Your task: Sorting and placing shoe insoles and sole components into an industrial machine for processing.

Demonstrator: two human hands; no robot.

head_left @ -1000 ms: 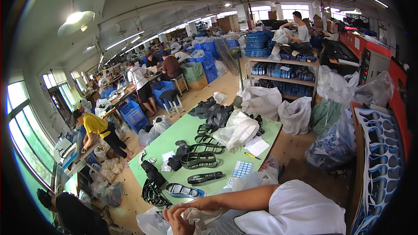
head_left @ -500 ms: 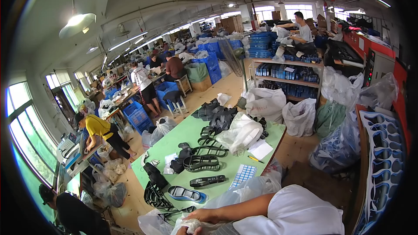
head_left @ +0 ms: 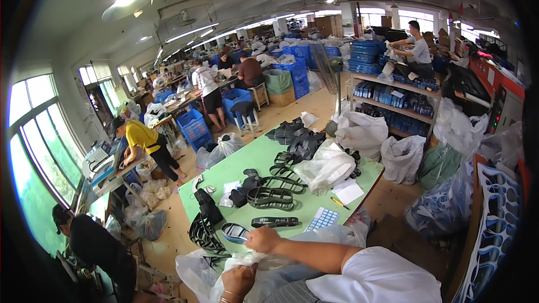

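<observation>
My left hand (head_left: 240, 280) is closed on a white translucent plastic bag (head_left: 249, 259) at the near edge of the green table. A little above it, my right hand (head_left: 263, 240) is curled into a fist beside the same bag, apparently gripping gathered plastic; the fingers partly hide what they hold. Just past that fist lies a blue and black shoe sole (head_left: 234, 232), its near end covered by the hand. Behind it are a flat black strip (head_left: 274, 221) and black sole-shaped frames (head_left: 269, 197). To the left is a heap of black strappy pieces (head_left: 205, 235).
On the green table (head_left: 314, 205) lie a blue-and-white card (head_left: 322, 219), a yellow pen (head_left: 339, 203), paper (head_left: 347, 191) and a white bag (head_left: 325, 167). Blue cut-out sheets (head_left: 497, 219) stand at right. A shelf rack (head_left: 393, 105) is behind; several people work around.
My right hand has risen away from my left, drawing bag plastic upward. The left hand has come further into view. The whole scene has shifted slightly rightward as the head turned.
</observation>
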